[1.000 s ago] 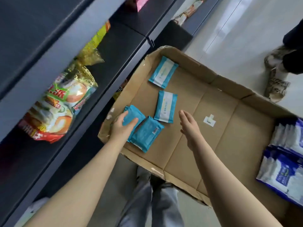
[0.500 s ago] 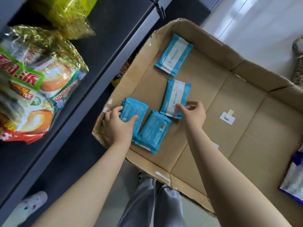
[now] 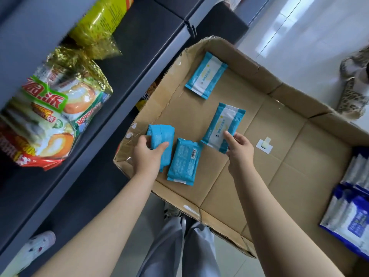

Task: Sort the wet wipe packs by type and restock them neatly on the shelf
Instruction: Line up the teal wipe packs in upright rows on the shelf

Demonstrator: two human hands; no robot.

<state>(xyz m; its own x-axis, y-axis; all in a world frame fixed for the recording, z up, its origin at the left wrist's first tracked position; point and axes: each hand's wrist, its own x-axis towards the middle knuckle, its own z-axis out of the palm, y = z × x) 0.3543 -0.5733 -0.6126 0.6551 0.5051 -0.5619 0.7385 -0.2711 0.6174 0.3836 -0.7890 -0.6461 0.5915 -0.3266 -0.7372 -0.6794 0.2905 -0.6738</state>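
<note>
Several teal wet wipe packs lie in a flat cardboard box (image 3: pixel 283 176). My left hand (image 3: pixel 146 155) grips the leftmost teal pack (image 3: pixel 162 139) at the box's left wall. Beside it a second teal pack (image 3: pixel 184 161) lies back-up, barcode showing. My right hand (image 3: pixel 238 149) pinches the lower end of a teal-and-white pack (image 3: pixel 224 124), which is lifted at an angle. Another teal-and-white pack (image 3: pixel 205 75) lies near the box's far corner. Dark blue and white wipe packs (image 3: pixel 351 212) are stacked at the box's right side. The dark shelf (image 3: pixel 127 76) runs along the left.
Snack bags sit on the shelf: a red, green and gold one (image 3: pixel 54 120) and a yellow one (image 3: pixel 99 23). A white label (image 3: pixel 264 145) is stuck on the box floor. Another person's patterned shoes (image 3: pixel 353 84) stand on the pale floor at the far right.
My right hand reached in from above the box, took hold of the teal-and-white pack and has raised its end. My left hand stays on the leftmost pack.
</note>
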